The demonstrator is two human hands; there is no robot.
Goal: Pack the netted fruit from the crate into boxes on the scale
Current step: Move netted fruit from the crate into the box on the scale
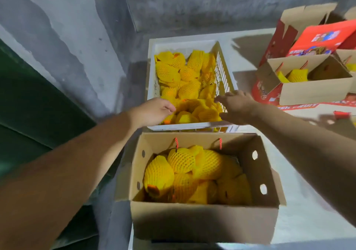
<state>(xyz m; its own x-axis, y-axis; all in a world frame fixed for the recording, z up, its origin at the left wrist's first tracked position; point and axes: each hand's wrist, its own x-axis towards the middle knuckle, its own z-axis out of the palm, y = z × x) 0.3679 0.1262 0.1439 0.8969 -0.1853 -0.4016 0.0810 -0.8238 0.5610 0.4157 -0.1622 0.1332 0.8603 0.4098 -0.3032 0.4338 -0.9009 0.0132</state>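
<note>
An open brown corrugated cardboard box (204, 219), holding yellow foam-netted fruit (181, 162), sits just before the white slatted plastic crate (223, 72) of more. Over the crate's near end, the left hand (154, 111) seems loosely curled and the right hand (236, 105) reaches with spread fingers, neither gripping.

Two bare forearms reach into view from the near edge, one from the near left and one from the near right. No sleeve, cuff or glove shows on either; both arms are uncovered up to where the picture cuts them off. The left hand (154, 111) and the right hand (236, 106) are bare too, with no ring, watch, strap or wristband to be seen on the fingers or wrists.
</note>
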